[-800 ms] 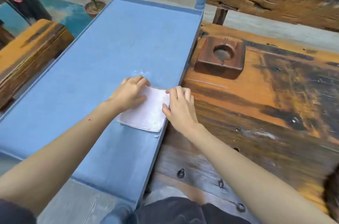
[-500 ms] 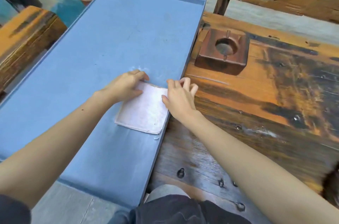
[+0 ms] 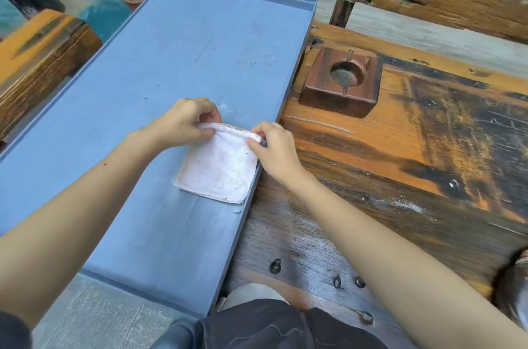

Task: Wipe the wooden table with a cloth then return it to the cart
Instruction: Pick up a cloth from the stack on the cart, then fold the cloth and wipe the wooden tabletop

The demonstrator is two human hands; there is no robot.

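Head view: the folded white cloth (image 3: 218, 168) lies on the blue cart (image 3: 160, 86), at its right edge, beside the wooden counter (image 3: 400, 166). The left hand (image 3: 183, 123) and right hand (image 3: 275, 148), fingers closed, pinch and lift the cloth's far edge. A wooden ashtray (image 3: 341, 81) stands near the counter's left edge.

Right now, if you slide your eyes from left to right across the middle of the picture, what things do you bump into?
Wooden bench → blue cart → left hand → white cloth → right hand → wooden ashtray → wooden table.
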